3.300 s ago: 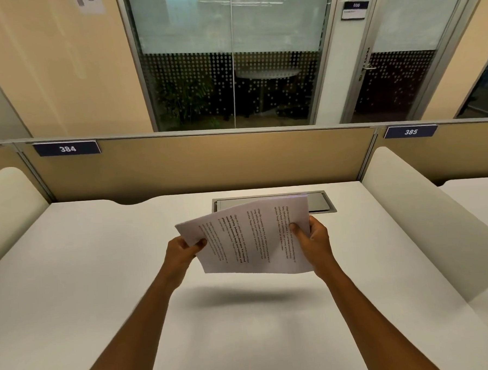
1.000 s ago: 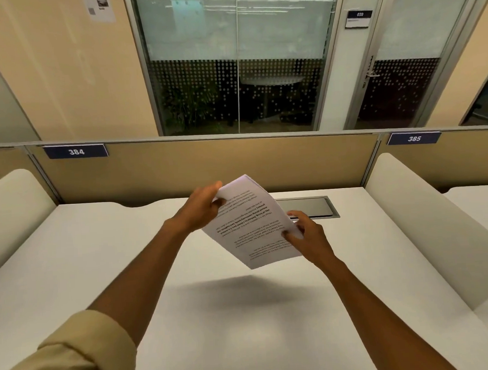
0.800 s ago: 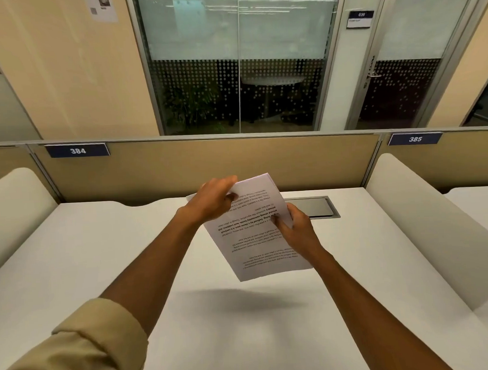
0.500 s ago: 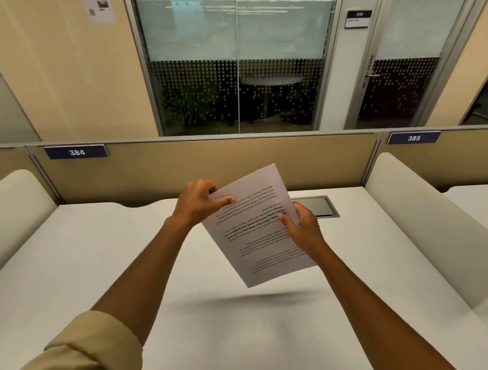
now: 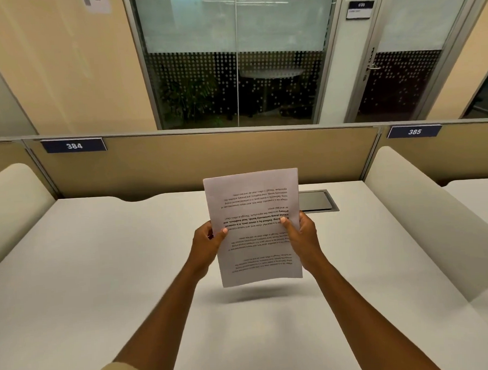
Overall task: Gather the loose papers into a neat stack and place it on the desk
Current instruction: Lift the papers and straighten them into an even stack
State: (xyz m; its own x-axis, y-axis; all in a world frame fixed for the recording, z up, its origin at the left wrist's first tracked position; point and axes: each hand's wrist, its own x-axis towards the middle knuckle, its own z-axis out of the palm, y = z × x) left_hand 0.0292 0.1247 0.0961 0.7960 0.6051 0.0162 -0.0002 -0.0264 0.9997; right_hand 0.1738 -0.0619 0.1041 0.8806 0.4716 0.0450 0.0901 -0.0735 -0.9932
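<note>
I hold a stack of printed white papers (image 5: 253, 201) upright above the white desk (image 5: 100, 277), its text upside down to me and its edges lined up. My left hand (image 5: 207, 243) grips the stack's left edge with the thumb on the front. On the right edge my right hand (image 5: 302, 237) grips the same way. The bottom edge of the stack hangs a little above the desk and casts a shadow below it.
A grey cable hatch (image 5: 317, 200) is set into the desk behind the papers. A tan partition (image 5: 179, 162) with the labels 384 and 385 closes the back. Cream side dividers (image 5: 425, 217) stand to the left and right.
The papers have turned from a tilted, fanned hold to an upright, squared stack. My left hand slid from the top corner down to the left edge.
</note>
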